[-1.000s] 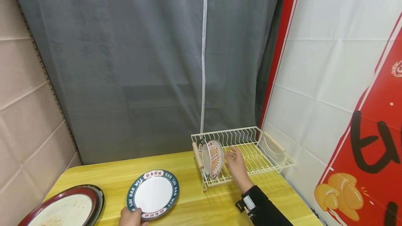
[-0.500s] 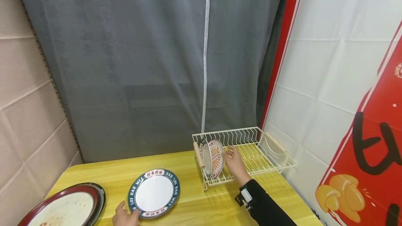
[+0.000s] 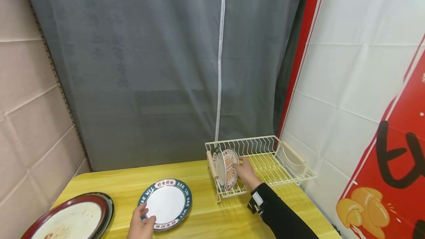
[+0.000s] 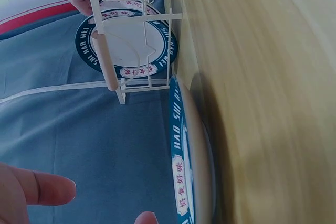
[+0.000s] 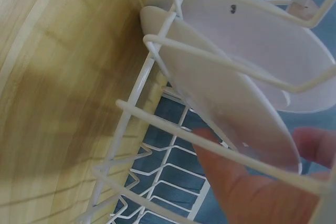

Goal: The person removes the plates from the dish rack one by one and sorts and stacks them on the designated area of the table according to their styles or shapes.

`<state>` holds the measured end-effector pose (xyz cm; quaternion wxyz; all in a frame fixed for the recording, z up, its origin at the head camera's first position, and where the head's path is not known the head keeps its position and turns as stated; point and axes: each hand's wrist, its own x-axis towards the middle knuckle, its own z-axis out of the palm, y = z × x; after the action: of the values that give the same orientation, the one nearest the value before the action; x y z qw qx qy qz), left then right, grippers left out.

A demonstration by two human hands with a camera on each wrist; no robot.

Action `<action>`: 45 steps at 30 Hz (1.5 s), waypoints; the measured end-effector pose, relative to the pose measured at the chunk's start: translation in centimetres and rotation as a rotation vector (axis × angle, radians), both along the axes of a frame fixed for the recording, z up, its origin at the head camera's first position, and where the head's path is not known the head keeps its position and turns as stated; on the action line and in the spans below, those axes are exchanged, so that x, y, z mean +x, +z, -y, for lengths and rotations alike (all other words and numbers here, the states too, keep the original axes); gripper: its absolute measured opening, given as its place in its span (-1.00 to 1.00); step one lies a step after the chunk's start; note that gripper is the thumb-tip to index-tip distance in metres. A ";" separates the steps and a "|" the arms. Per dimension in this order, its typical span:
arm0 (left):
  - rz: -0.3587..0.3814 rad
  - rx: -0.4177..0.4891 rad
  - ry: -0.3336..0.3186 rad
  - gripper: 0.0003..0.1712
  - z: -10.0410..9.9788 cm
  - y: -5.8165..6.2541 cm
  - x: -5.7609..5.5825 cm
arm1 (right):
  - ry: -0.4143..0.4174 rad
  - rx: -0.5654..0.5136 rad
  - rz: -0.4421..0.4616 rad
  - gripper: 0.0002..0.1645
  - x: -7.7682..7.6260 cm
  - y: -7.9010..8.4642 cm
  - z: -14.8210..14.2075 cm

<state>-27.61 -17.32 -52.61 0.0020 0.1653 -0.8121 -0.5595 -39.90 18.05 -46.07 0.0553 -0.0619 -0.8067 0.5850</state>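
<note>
On the table lies a white plate with a blue lettered rim point(image 3: 166, 204), seen nearly edge-on in the left wrist view. My left hand point(image 3: 142, 222) hovers at its near left rim, thumb and fingers spread apart. In the left wrist view, two fingertips point(image 4: 55, 190) stand apart from that plate point(image 4: 178, 156). My right hand point(image 3: 246, 172) pinches the edge of an orange sunburst plate point(image 3: 230, 167) standing upright in the dish rack point(image 3: 262, 183). Its pale underside point(image 5: 226, 87) lies between thumb and fingers in the right wrist view. Another plate point(image 3: 220, 169) stands left of it.
A large dark-red-rimmed round tray or platter point(image 3: 74, 217), stained, lies at the table's left edge. The rack has wooden handles point(image 3: 212, 165) and several wire slots. A grey curtain point(image 3: 159, 84) hangs behind the yellow table point(image 3: 116, 180).
My right hand has moved left from above the rack and taken hold of the sunburst plate's edge. My left hand moved off the blue-rimmed plate, then came back over its rim with fingers spread.
</note>
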 end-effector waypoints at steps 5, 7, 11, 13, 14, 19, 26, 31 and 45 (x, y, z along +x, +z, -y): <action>-0.016 -0.024 -0.022 -0.16 -0.5 0.1 -0.2 | 0.080 0.017 0.060 -0.24 -0.2 0.0 0.2; -0.027 -0.028 -0.029 -0.17 -0.8 0.1 -0.1 | 0.110 0.027 0.065 -0.25 -0.3 0.0 0.3; -0.051 -0.034 -0.043 -0.19 -1.1 -0.2 0.0 | 0.131 0.034 0.031 -0.33 -0.3 0.0 0.3; -0.061 -0.040 -0.042 -0.19 -1.3 -0.3 0.1 | 0.136 0.031 0.008 -0.38 -0.3 -0.1 0.3; -0.064 -0.041 -0.041 -0.19 -1.3 -0.5 0.1 | 0.134 0.034 -0.001 -0.39 -0.3 -0.1 0.3; -0.048 -0.028 -0.053 -0.18 -1.6 -0.7 0.0 | 0.119 0.102 -0.045 -0.41 -0.2 -0.2 0.3; -0.049 -0.016 -0.067 -0.17 -2.0 -0.9 0.1 | 0.031 0.354 -0.077 -0.29 -0.1 0.7 -0.6; -0.080 -0.023 -0.060 -0.16 -1.8 -2.1 -0.8 | -0.056 0.406 -0.129 -0.24 0.0 2.1 -1.8; -0.266 -0.100 0.004 -0.20 -2.5 -7.0 -3.3 | -0.195 0.211 -0.292 -0.26 1.5 5.3 -3.4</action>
<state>-30.93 -14.85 -59.59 0.1192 0.0911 -0.8311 -0.5354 -38.40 21.41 -40.81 0.2341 -0.0482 -0.8373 0.4917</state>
